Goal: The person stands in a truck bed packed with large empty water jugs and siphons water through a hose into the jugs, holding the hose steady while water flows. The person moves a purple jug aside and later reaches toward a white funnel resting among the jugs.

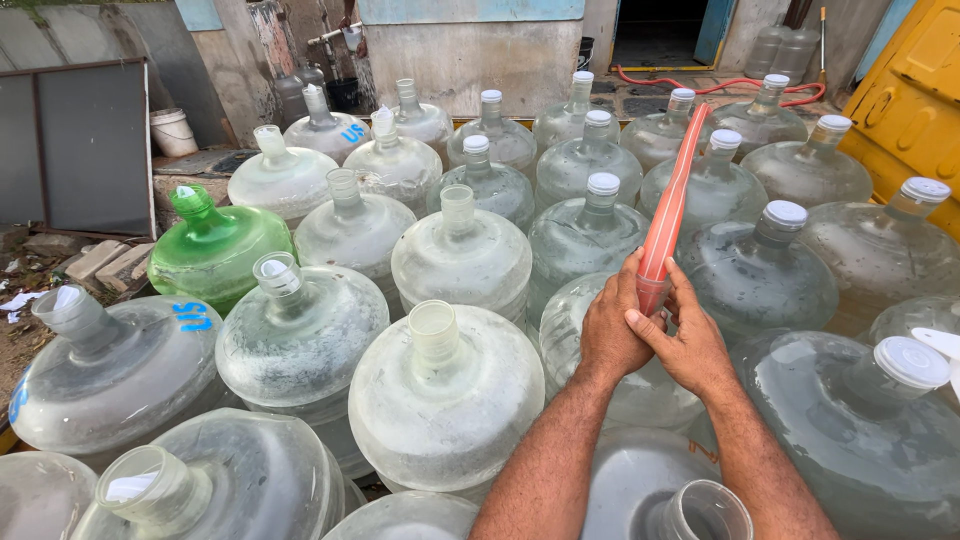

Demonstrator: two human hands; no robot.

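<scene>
Many large water jugs [462, 262] are standing close together, touching each other, so their support is staying hidden under them. One green jug [215, 250] is standing among the clear ones at the left. Beside them, bare ground [25, 290] is showing, with some bricks [105, 262] lying on it.

One head-worn camera, looking forward and down from above, close over the two hands [650, 335] and nearest water jugs [445, 400], farther jugs, wall [470, 55] and doorway [660, 30] at the top
</scene>
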